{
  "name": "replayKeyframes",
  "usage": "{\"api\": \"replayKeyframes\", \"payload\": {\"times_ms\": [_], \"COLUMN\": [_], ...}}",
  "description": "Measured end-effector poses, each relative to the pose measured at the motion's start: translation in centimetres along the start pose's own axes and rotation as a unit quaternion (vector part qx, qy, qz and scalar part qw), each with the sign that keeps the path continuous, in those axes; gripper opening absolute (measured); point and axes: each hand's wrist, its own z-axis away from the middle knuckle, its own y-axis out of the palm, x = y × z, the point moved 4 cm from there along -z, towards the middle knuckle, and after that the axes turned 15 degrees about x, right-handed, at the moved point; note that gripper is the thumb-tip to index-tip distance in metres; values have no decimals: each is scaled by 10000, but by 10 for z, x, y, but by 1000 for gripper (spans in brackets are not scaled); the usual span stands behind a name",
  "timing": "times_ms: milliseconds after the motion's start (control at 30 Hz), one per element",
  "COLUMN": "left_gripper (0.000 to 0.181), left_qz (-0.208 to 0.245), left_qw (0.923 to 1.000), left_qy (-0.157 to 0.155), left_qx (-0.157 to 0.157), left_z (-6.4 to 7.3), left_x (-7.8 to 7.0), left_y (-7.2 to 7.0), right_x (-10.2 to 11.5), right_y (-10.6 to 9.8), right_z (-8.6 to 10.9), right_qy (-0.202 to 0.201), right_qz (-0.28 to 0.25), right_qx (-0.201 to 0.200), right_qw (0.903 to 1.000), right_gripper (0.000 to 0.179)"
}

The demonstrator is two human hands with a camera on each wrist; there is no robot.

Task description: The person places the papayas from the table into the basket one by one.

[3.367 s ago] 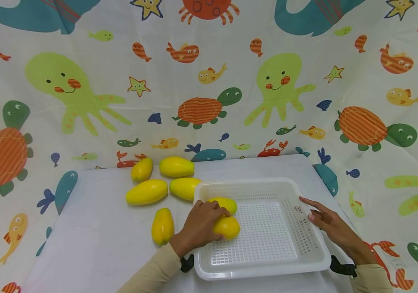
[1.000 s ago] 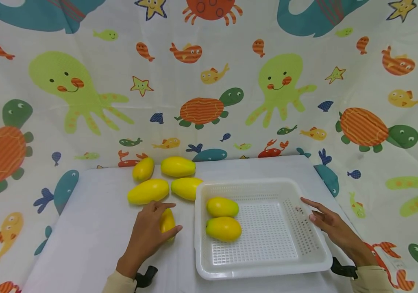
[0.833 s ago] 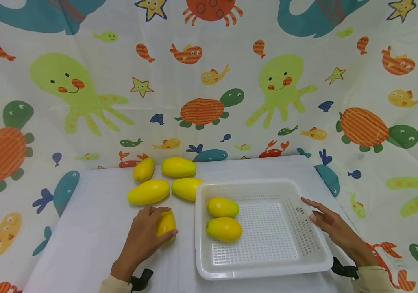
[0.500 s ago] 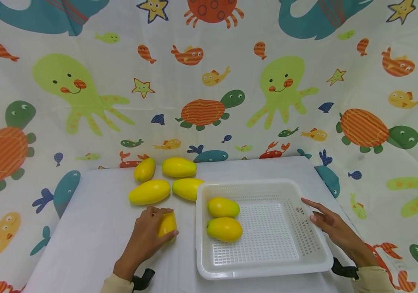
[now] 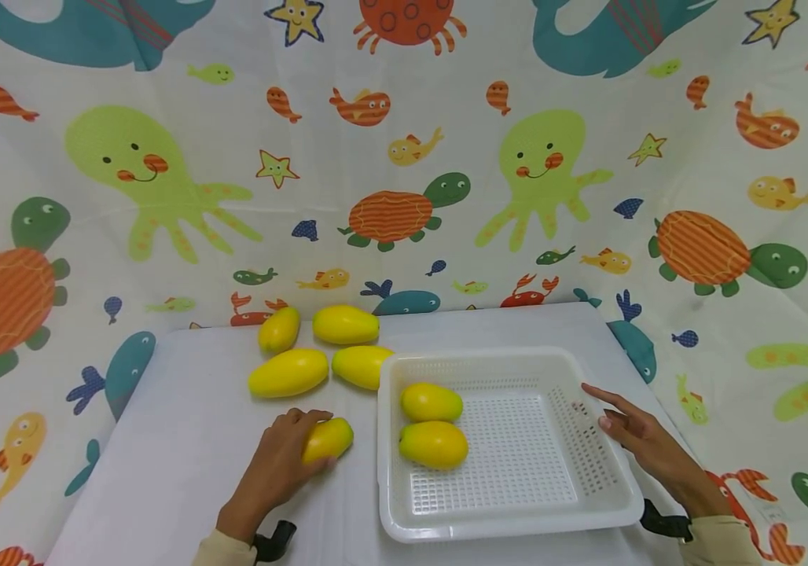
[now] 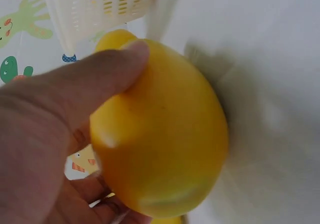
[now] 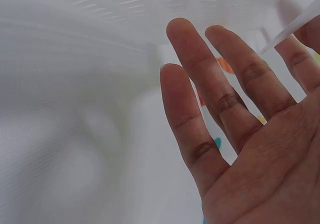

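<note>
In the head view my left hand (image 5: 273, 464) grips a yellow papaya (image 5: 329, 440), left of the white basket, with its greenish end turned right. The left wrist view shows the thumb over the papaya (image 6: 165, 129) and fingers behind it, close to the white table. Two more papayas lie inside the basket (image 5: 510, 531) along its left wall, the upper papaya (image 5: 432, 402) and the lower papaya (image 5: 434, 445). My right hand (image 5: 648, 444) is at the basket's right rim; its fingers (image 7: 185, 119) are straight and spread in the right wrist view.
Several papayas lie on the white table (image 5: 185, 440) behind my left hand: a long papaya (image 5: 288, 373), a papaya (image 5: 361, 366) beside the basket, and two along the back edge, one a papaya (image 5: 345, 325). A sea-animal printed sheet (image 5: 404, 149) hangs behind.
My left hand has let go of a papaya in the basket, moved left and taken hold of another on the table, whose green end now tilts up and right. The right hand stays put.
</note>
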Motion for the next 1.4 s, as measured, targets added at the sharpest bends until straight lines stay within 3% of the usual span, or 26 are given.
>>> {"api": "replayKeyframes", "payload": {"times_ms": [233,567,800,933,1167,1400], "left_gripper": [59,63,64,64,63,61], "left_qz": [135,322,657,918,1507,1730], "left_qw": [9994,9959,9931,9890,9781,9707], "left_qy": [233,632,849,1089,1435,1638], "left_qx": [-215,-555,-464,-402,14,321], "left_z": [1,4,2,-1,-7,-13], "left_x": [-4,-30,-52,-63,-86,-104], "left_y": [-9,-32,-42,-43,-41,-33], "right_x": [0,-2,0,0,0,0], "right_y": [0,0,0,-1,-1,0], "right_z": [0,0,0,0,0,1], "right_qy": [102,324,50,157,174,86], "right_qz": [-64,-96,-21,-45,-70,-73], "right_qx": [18,-18,25,11,19,-8], "right_qw": [9999,9994,10000,9999,9998,9999], "right_gripper": [63,63,63,64,65,63]}}
